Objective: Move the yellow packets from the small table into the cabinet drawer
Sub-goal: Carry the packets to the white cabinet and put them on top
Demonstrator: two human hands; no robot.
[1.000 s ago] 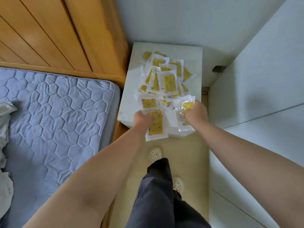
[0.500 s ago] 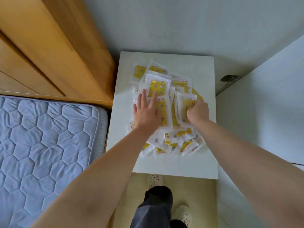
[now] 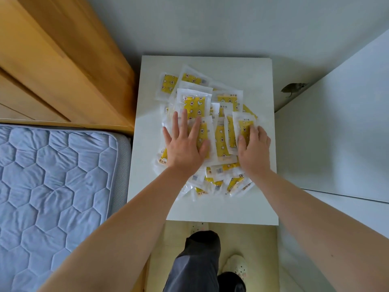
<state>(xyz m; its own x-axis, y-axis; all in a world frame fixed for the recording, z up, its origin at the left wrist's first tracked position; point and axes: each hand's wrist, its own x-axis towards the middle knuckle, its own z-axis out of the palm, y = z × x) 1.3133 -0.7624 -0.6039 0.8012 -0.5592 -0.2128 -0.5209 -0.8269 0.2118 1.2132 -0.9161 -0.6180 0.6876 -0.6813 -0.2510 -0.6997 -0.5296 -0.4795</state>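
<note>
Yellow packets (image 3: 194,104) in clear wrap are lying heaped and overlapping across the middle of the white counter (image 3: 210,207), none of them off its top. Both bare forearms are reaching forward over the counter's near edge.

Palm down, the left hand (image 3: 185,148) is lying flat on the left half of the heap. Its fingers (image 3: 184,121) are straight and spread, pressing on the packets and gripping none, with the fingertips reaching towards the far side.

On the right side of the heap, the right hand (image 3: 254,150) is sitting knuckles up. Its fingers are bending over the near end of one packet (image 3: 244,125) and its thumb is lying against that packet's left edge, so it is pinching it. That packet is sticking out beyond the fingertips, still resting on the heap.

A bed (image 3: 52,186) is standing just left of the counter.
</note>
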